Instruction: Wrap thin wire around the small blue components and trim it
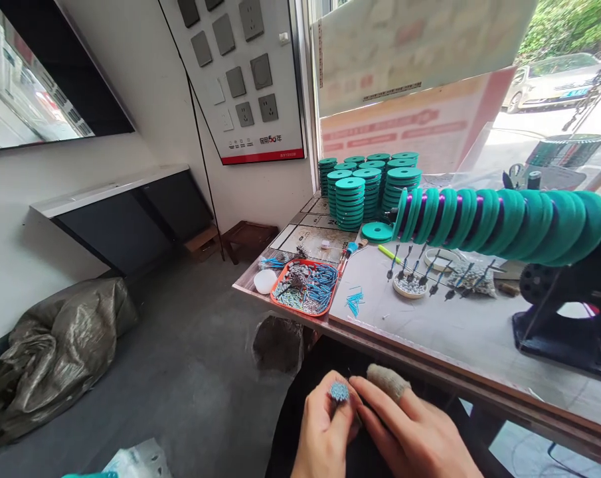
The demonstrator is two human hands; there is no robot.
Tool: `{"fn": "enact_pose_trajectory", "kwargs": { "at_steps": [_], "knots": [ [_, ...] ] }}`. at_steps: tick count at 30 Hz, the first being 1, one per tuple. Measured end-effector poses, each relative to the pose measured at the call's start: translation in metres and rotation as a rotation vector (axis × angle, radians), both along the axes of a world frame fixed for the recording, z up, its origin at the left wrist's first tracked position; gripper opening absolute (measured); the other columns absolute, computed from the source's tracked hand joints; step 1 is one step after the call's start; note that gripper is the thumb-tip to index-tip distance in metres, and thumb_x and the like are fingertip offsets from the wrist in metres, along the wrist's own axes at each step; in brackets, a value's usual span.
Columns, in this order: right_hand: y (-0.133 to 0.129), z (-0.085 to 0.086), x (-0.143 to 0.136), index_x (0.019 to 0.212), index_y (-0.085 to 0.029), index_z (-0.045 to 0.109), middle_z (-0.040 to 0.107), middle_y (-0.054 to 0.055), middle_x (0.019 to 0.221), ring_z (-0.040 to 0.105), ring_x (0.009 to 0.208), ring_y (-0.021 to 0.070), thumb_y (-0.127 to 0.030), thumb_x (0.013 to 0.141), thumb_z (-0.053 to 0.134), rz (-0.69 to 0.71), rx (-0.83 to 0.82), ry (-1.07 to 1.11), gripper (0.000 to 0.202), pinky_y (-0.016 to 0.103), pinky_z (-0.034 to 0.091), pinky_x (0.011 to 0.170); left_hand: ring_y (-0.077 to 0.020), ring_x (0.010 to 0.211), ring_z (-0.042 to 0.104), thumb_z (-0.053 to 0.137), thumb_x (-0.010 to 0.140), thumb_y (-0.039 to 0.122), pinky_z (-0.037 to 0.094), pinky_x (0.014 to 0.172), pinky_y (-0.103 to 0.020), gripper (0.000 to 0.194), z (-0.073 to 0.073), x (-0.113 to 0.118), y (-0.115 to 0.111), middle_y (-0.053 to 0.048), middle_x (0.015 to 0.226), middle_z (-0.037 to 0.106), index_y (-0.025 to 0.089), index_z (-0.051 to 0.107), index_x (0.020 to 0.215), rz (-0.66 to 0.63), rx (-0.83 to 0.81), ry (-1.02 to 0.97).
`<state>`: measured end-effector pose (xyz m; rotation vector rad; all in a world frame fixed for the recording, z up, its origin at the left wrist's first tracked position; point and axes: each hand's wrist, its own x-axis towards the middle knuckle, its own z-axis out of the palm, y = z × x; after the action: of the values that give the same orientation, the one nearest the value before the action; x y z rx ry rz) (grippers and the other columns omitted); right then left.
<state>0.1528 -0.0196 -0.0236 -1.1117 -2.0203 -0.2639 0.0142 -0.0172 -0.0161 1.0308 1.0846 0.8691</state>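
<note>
In my lap, below the table edge, my left hand [325, 425] is closed around a tight bundle of thin blue sticks [339, 392], whose ends show above the thumb and forefinger. My right hand [404, 425] meets it from the side with fingertips pinched together; anything between them is too small to name. A beige wrap [388, 382] covers one right finger. Similar loose blue sticks [354, 302] lie on the table. Left of them, a red-rimmed tray [300, 311] holds blue strands and small parts.
A rack of green spools [479, 219] juts over the table, with dark weights hanging below. Behind are stacked green spools [350, 202]. A round dish [410, 285] of beads, a white cup [265, 281] and a yellow-green tool [388, 252] also sit on the table [454, 332].
</note>
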Motion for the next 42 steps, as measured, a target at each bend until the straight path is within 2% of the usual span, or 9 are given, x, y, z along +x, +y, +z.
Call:
{"fn": "enact_pose_trajectory", "kwargs": {
  "at_steps": [4, 9, 13, 16, 18, 20, 23, 27, 42],
  "knots": [
    [0.001, 0.000, -0.001, 0.094, -0.016, 0.058, 0.066, 0.002, 0.067, 0.061, 0.049, 0.0097, -0.023, 0.098, 0.027, -0.028, 0.054, -0.030, 0.032, 0.019, 0.044, 0.049, -0.0116, 0.061, 0.036, 0.051, 0.079, 0.053, 0.033, 0.055, -0.022, 0.036, -0.001, -0.003, 0.000, 0.003, 0.065, 0.039, 0.020, 0.042, 0.068, 0.014, 0.017, 0.087],
    [-0.002, -0.005, -0.005, 0.069, -0.022, 0.055, 0.049, -0.003, 0.047, 0.046, 0.038, 0.0114, -0.021, 0.097, 0.025, -0.077, 0.016, -0.055, 0.041, 0.025, 0.031, 0.044, -0.0112, 0.055, 0.039, 0.053, 0.081, 0.047, 0.035, 0.056, -0.024, 0.033, 0.000, -0.001, 0.003, 0.002, 0.061, 0.044, 0.018, 0.051, 0.066, 0.134, 0.125, 0.017],
    [-0.002, -0.001, -0.008, 0.069, -0.021, 0.054, 0.055, -0.001, 0.053, 0.048, 0.043, 0.0111, -0.013, 0.095, 0.023, 0.008, 0.001, -0.052, 0.041, 0.024, 0.033, 0.048, -0.0159, 0.073, 0.048, 0.062, 0.077, 0.040, 0.040, 0.074, -0.028, 0.029, 0.011, 0.003, 0.007, -0.004, 0.072, 0.055, 0.017, 0.055, 0.061, 0.245, -0.007, -0.356],
    [-0.002, -0.002, -0.008, 0.078, -0.020, 0.056, 0.063, 0.000, 0.064, 0.055, 0.049, 0.0100, -0.004, 0.091, 0.024, 0.077, 0.068, -0.038, 0.038, 0.022, 0.038, 0.051, -0.0130, 0.063, 0.046, 0.068, 0.072, 0.036, 0.043, 0.076, -0.030, 0.030, 0.028, -0.003, 0.014, 0.002, 0.058, 0.049, 0.017, 0.050, 0.057, 0.302, -0.085, -0.591],
    [-0.004, -0.004, -0.005, 0.077, -0.020, 0.055, 0.066, 0.002, 0.070, 0.059, 0.054, 0.0108, -0.003, 0.089, 0.026, 0.068, 0.090, -0.024, 0.035, 0.022, 0.041, 0.052, -0.0101, 0.057, 0.044, 0.068, 0.073, 0.032, 0.045, 0.074, -0.030, 0.030, 0.038, -0.010, 0.020, 0.005, 0.053, 0.044, 0.018, 0.048, 0.057, 0.449, 0.023, -0.624],
    [-0.006, -0.005, -0.002, 0.075, -0.020, 0.054, 0.067, 0.004, 0.075, 0.062, 0.059, 0.0125, -0.010, 0.092, 0.028, 0.045, 0.031, -0.002, 0.032, 0.022, 0.045, 0.054, -0.0065, 0.051, 0.038, 0.069, 0.073, 0.030, 0.043, 0.060, -0.021, 0.026, 0.040, -0.016, 0.023, 0.006, 0.054, 0.044, 0.017, 0.048, 0.063, 0.514, 0.057, -0.574],
    [-0.008, 0.001, 0.001, 0.077, -0.021, 0.053, 0.064, 0.004, 0.070, 0.062, 0.052, 0.0098, -0.022, 0.096, 0.028, 0.044, -0.148, 0.072, 0.031, 0.017, 0.047, 0.047, -0.0029, 0.044, 0.025, 0.071, 0.069, 0.036, 0.022, 0.041, -0.013, 0.031, 0.029, -0.016, 0.020, 0.007, 0.054, 0.044, 0.017, 0.051, 0.081, 0.331, -0.180, -0.434],
    [-0.008, 0.009, 0.000, 0.076, -0.022, 0.053, 0.056, -0.001, 0.057, 0.055, 0.042, 0.0085, -0.027, 0.097, 0.027, 0.066, -0.217, 0.155, 0.033, 0.016, 0.044, 0.041, -0.0025, 0.041, 0.016, 0.066, 0.069, 0.048, 0.008, 0.039, -0.015, 0.038, 0.009, -0.004, 0.011, 0.010, 0.048, 0.038, 0.020, 0.042, 0.078, 0.208, -0.307, -0.270],
    [-0.007, 0.004, -0.003, 0.070, -0.022, 0.052, 0.056, 0.000, 0.056, 0.054, 0.044, 0.0107, -0.028, 0.097, 0.026, 0.064, -0.215, 0.050, 0.039, 0.019, 0.042, 0.042, -0.0037, 0.042, 0.021, 0.067, 0.066, 0.035, 0.009, 0.042, -0.018, 0.028, 0.003, -0.002, 0.010, 0.009, 0.048, 0.039, 0.018, 0.048, 0.078, 0.244, -0.340, -0.231]
  ]
}}
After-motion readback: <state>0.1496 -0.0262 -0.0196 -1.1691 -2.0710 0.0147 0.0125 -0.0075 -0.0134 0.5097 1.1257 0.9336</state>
